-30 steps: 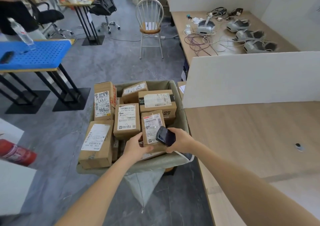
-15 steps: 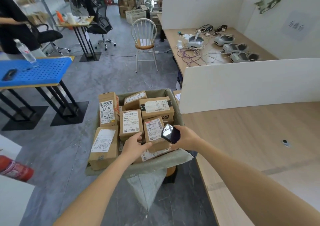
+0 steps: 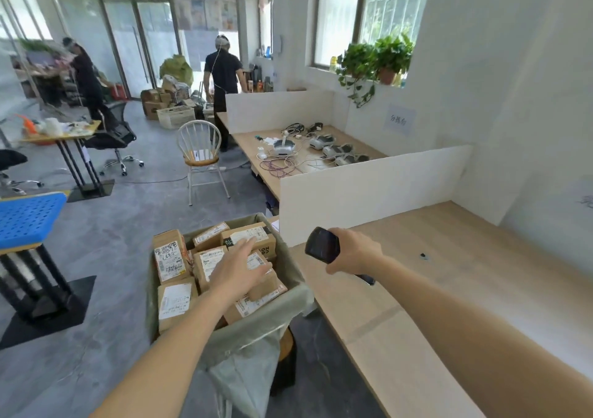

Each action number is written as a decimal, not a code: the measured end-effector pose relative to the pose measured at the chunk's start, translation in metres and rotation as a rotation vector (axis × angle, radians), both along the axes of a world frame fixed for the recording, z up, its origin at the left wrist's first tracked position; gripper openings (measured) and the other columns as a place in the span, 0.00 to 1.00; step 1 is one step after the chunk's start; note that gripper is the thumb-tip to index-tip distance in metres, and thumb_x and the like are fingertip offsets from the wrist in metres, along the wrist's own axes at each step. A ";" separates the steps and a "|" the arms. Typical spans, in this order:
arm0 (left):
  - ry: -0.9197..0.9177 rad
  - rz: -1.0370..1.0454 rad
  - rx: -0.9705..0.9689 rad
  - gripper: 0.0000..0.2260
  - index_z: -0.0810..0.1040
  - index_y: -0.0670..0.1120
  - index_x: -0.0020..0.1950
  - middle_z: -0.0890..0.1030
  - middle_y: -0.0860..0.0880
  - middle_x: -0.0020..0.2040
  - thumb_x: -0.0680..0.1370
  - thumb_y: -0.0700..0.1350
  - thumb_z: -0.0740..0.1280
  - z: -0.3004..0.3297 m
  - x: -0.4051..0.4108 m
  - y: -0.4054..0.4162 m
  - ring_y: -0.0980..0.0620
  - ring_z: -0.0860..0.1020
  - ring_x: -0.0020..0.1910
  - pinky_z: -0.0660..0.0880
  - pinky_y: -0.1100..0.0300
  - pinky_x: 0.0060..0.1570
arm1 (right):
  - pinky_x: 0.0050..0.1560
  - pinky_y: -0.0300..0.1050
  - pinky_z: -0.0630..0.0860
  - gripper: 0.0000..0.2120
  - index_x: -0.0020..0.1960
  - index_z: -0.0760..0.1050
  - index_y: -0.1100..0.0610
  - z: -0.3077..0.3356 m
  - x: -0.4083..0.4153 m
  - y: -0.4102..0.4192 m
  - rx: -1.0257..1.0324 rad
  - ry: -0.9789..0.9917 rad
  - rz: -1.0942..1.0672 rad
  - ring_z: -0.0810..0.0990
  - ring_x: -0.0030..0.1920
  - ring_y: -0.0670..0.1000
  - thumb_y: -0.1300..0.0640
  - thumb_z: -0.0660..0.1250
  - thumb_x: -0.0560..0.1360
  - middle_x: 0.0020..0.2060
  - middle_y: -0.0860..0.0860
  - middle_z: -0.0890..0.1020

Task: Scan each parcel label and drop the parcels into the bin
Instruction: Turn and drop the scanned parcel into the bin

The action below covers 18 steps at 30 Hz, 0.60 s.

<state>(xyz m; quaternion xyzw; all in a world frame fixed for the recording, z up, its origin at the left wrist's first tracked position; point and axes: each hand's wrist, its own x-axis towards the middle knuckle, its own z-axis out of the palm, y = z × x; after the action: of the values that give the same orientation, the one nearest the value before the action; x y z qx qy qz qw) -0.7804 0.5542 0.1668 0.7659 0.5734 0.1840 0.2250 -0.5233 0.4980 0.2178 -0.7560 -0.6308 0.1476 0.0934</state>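
A bin (image 3: 288, 308) lined with a grey-green bag stands at the left end of the wooden table and is full of several brown cardboard parcels (image 3: 175, 302) with white labels. My left hand (image 3: 239, 268) hovers over the middle parcels with fingers stretched out flat, holding nothing. My right hand (image 3: 353, 252) grips a black handheld scanner (image 3: 322, 245) above the table's left edge, just right of the bin. Part of the parcel (image 3: 261, 281) under my left hand is hidden.
The wooden table (image 3: 417, 289) runs right of the bin, with a white divider board (image 3: 369, 190) behind it. A blue perforated table (image 3: 29, 215) on black legs stands at the left. A white chair (image 3: 200, 157), further desks and two people are farther back.
My left hand let go of the parcel it held and now spreads flat above the pile. My right hand moved the scanner right, off the bin. The camera tilted upward.
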 end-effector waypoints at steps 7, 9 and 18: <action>-0.028 -0.141 0.104 0.33 0.60 0.53 0.79 0.61 0.53 0.79 0.78 0.61 0.66 0.066 0.049 -0.043 0.48 0.63 0.76 0.68 0.46 0.70 | 0.37 0.43 0.66 0.28 0.61 0.73 0.46 0.075 0.029 -0.097 0.124 -0.090 -0.173 0.77 0.49 0.52 0.47 0.78 0.64 0.50 0.46 0.80; -0.027 -0.208 0.139 0.33 0.59 0.51 0.80 0.60 0.51 0.80 0.78 0.61 0.65 0.081 0.070 -0.056 0.48 0.62 0.77 0.66 0.46 0.72 | 0.39 0.44 0.67 0.28 0.62 0.73 0.46 0.092 0.043 -0.125 0.153 -0.113 -0.226 0.77 0.49 0.52 0.47 0.78 0.64 0.50 0.46 0.80; -0.071 -0.446 0.221 0.34 0.59 0.53 0.80 0.59 0.54 0.80 0.77 0.63 0.65 0.126 0.181 -0.129 0.52 0.59 0.78 0.63 0.50 0.73 | 0.40 0.44 0.66 0.27 0.60 0.75 0.45 0.139 0.123 -0.259 0.253 -0.140 -0.458 0.79 0.48 0.53 0.47 0.79 0.63 0.46 0.46 0.80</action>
<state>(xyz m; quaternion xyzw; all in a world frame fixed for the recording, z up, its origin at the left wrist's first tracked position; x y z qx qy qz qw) -0.5992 0.4252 0.2933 0.8865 0.3584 0.2184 0.1950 -0.4004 0.2394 0.3563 -0.8697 -0.4616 -0.0102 0.1742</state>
